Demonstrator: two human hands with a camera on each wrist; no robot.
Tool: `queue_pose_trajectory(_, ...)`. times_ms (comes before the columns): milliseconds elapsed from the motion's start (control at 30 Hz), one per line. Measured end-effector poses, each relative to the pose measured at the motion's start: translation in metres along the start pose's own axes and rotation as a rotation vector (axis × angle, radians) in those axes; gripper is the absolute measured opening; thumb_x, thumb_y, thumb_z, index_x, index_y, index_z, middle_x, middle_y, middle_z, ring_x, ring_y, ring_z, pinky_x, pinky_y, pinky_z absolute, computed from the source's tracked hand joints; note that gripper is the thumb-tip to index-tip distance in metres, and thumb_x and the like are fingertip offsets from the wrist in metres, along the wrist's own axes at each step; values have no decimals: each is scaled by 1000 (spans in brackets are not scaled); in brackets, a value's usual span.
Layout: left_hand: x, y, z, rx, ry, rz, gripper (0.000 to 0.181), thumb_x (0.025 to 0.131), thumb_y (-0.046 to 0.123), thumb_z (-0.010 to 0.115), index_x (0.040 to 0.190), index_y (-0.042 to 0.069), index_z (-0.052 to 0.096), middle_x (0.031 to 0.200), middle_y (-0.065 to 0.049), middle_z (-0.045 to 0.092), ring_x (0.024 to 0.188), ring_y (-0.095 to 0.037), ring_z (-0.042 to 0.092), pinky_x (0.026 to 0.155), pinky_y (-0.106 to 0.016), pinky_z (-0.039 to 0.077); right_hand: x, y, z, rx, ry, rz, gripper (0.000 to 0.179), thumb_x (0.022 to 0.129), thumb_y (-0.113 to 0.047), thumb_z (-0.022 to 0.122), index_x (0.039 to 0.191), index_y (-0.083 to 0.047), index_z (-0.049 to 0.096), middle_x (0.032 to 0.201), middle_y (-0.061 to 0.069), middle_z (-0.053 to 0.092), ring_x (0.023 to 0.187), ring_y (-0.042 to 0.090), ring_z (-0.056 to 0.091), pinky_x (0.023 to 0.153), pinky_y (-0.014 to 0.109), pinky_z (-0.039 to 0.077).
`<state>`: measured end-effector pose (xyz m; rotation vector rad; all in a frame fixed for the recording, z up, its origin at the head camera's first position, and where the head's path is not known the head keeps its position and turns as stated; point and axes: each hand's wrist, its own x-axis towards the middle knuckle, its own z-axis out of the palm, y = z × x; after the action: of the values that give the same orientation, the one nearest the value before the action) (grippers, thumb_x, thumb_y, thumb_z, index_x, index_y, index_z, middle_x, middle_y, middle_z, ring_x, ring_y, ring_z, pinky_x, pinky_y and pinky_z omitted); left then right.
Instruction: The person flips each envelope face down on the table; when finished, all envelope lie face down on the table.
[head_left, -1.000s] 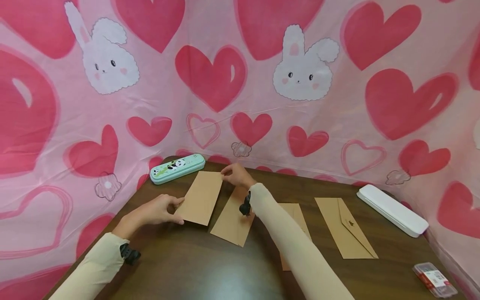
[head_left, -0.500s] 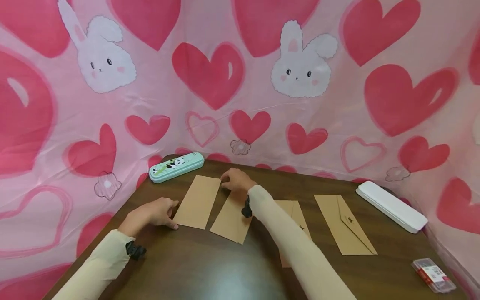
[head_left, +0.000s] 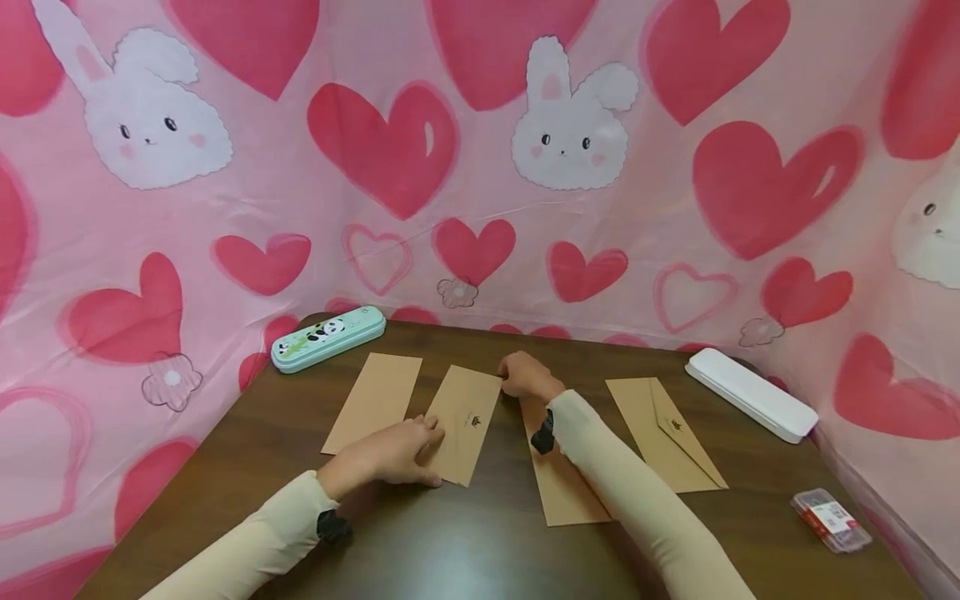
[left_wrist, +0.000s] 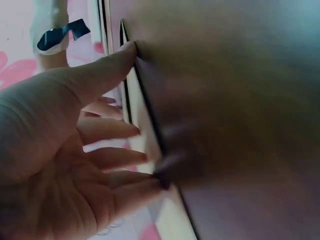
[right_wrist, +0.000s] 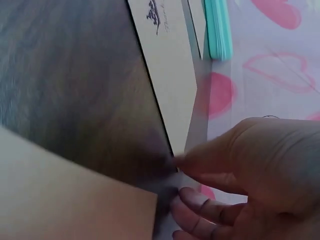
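Observation:
Several brown paper envelopes lie in a row on the dark wooden table. My left hand [head_left: 393, 454] touches the left edge of the second envelope [head_left: 461, 425], which bears a small crown print; its thumb [left_wrist: 117, 60] and spread fingers reach that edge in the left wrist view. My right hand [head_left: 528, 377] is at the same envelope's far right corner, thumb tip against it, other fingers bent and apart from it in the right wrist view. The leftmost envelope [head_left: 375, 396] lies untouched. My right forearm partly hides the third envelope [head_left: 558, 487]. A fourth envelope [head_left: 645, 417], flap side up, lies beyond.
A mint panda-print pencil case [head_left: 330, 337] lies at the back left. To the back right is a long white case [head_left: 750, 393]. A small clear plastic box [head_left: 831, 521] with a red and white label sits near the right edge. Pink heart-print cloth hangs behind the table.
Both hands left the leftmost envelope and moved right to the second one. The leftmost envelope, earlier slightly raised, lies flat. The head view has turned a little right.

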<state>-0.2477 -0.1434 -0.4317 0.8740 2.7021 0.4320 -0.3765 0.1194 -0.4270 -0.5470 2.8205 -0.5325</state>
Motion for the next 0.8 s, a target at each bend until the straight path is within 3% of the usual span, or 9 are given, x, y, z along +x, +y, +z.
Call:
queue_pose_trajectory(100,2,5,2,49,2,-36,79,86,41,83,143,-4,55,157,-26,45,145,-46,44,118,-53,38,5,-3,6,20,-15,-45,18,89,8,54,78,-6,59,79,3,45,62,13,28,63,31,31)
queue_pose_trajectory(133,3,5,2,62,3,-39,78,86,41,83,143,-4,56,156,-26,46,144,-46,45,118,-52,39,7,-3,6,29,-29,-48,22,87,11,51,74,-7,49,76,3,35,62,14,21,63,32,27)
queue_pose_trajectory(200,3,6,1,72,-1,-37,76,86,41,83,141,-4,57,155,-25,49,142,-45,48,117,-51,41,9,-3,5,36,-35,-33,23,88,11,51,75,-8,47,76,2,35,62,14,22,63,31,27)
queue_pose_trajectory(300,4,8,0,76,-4,-24,75,87,41,82,141,-4,58,154,-25,49,141,-44,49,116,-51,42,8,0,1,74,-39,2,8,93,5,60,94,-3,62,92,8,59,74,17,47,70,31,43)
queue_pose_trajectory(367,4,9,-2,60,-19,-33,78,86,42,82,144,-3,55,157,-25,46,144,-43,46,118,-52,40,5,5,-3,116,-30,0,24,93,-3,71,116,-5,65,119,12,66,98,22,61,88,38,52)
queue_pose_trajectory(500,3,6,-2,16,-52,-61,90,85,43,83,154,0,44,164,-23,35,151,-41,38,121,-51,35,2,12,-9,210,-19,-79,35,91,-12,79,122,-3,66,124,16,69,117,32,65,102,46,53)
queue_pose_trajectory(633,6,0,-2,-41,-20,-4,93,84,42,84,156,0,41,145,-16,60,119,-24,64,100,-37,53,1,14,-16,297,41,-148,36,93,-14,76,127,-4,68,127,14,71,120,32,67,103,45,53)
queue_pose_trajectory(700,7,-1,-3,-78,-7,40,93,85,43,83,156,0,40,125,-11,69,97,-16,64,82,-30,53,3,12,-20,373,56,-163,37,95,-15,74,130,-6,67,131,12,69,123,30,66,104,44,53)
queue_pose_trajectory(800,10,0,-6,-130,-5,94,94,89,46,78,158,-1,36,127,-9,69,97,-13,69,81,-27,56,7,8,-25,514,30,-177,40,97,-19,72,135,-10,64,137,10,65,126,28,64,103,44,54)
